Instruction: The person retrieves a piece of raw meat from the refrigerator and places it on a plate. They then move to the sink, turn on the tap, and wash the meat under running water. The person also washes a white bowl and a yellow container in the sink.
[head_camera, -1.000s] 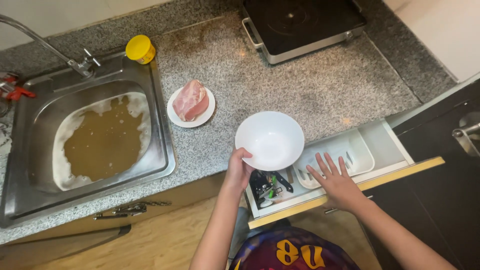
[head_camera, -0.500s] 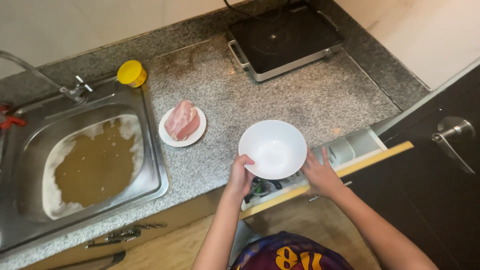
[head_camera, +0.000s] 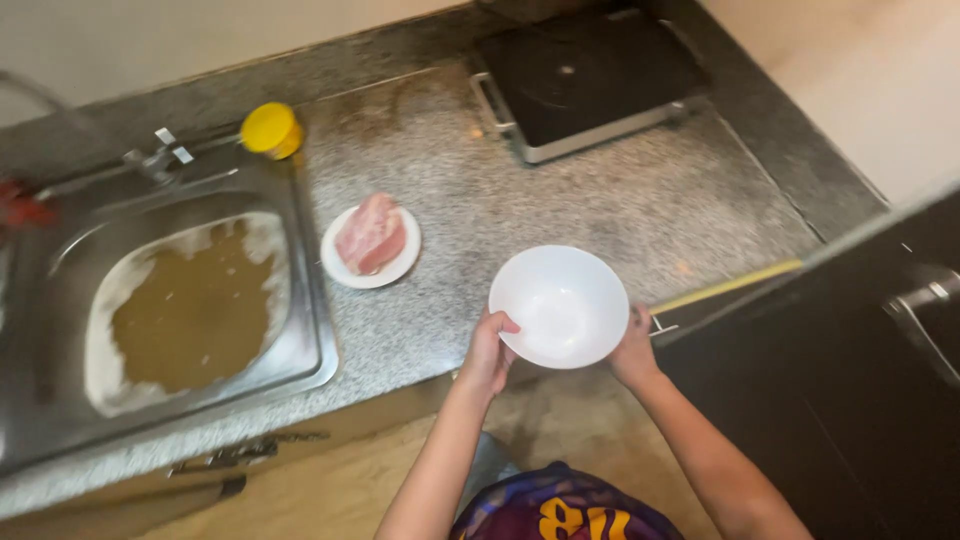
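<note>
Bowl (head_camera: 558, 306) sits at the front edge of the surface (head_camera: 620, 210), roughly mid-span, left hand (head_camera: 490, 352) on its left rim, right hand (head_camera: 634, 350) on its right rim. Plate (head_camera: 371, 247) lies behind-left of the bowl, well apart from it, with a piece of meat (head_camera: 369, 233) on it. Sink (head_camera: 190, 300) is set into the left end of the surface, just left of the plate, with liquid in the basin. Tap (head_camera: 155, 155) stands at the sink's back rim; a lidded jar (head_camera: 270, 130) is at the sink's back right corner. Cooktop (head_camera: 590, 80) sits at the back edge toward the right, behind the bowl. Drawer front (head_camera: 725, 288) runs along the front edge right of the bowl.
</note>
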